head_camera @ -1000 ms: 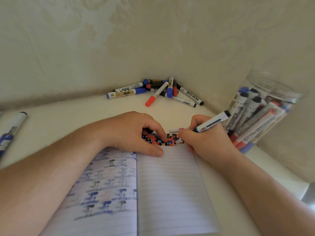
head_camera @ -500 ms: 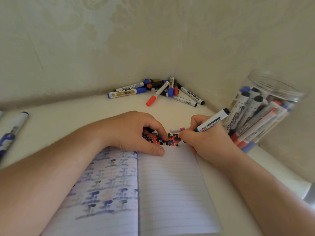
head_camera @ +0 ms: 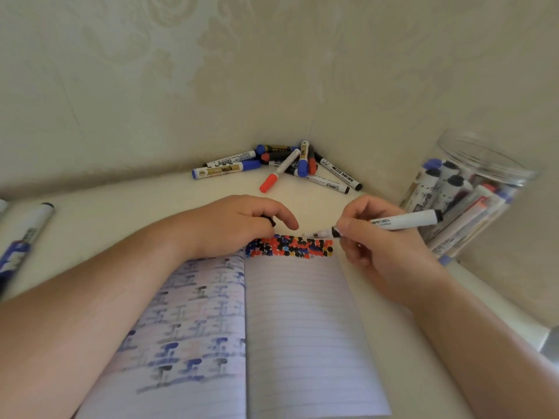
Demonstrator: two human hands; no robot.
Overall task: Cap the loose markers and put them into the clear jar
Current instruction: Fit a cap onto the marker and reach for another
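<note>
So the right hand (head_camera: 384, 243) sits right of centre, pinching a white marker (head_camera: 405, 221) between thumb and fingertips. The marker lies nearly level, its black end pointing toward the right edge and its bare, uncapped tip aimed left, just above the top edge of the open notebook (head_camera: 299, 328). The left hand (head_camera: 239, 225) is at centre, fingers curled with the index sticking out a bit, and there's something small and black (head_camera: 270, 220) tucked under those fingers. Looks like a cap, but it's mostly hidden so I can't say for sure. The two hands are close together but not touching, with a small gap between the left index finger and the marker tip.

The clear jar (head_camera: 484, 164) is on the right side of the frame, tilted in this wide view, and already packed with markers. A pile of loose markers (head_camera: 281, 167) lies in the far corner at upper centre, against the wall (head_camera: 181, 71): blue caps, black caps, and one red-capped one pointing toward the hands. One more marker (head_camera: 25, 234) lies at the left edge, well apart from everything else.

The notebook takes up the lower middle. The right page is lined and has a band of red, black and blue blotches (head_camera: 289, 246) along its top; the left page is covered in blue and black scribbles. It all sits on a pale table (head_camera: 121, 204).
</note>
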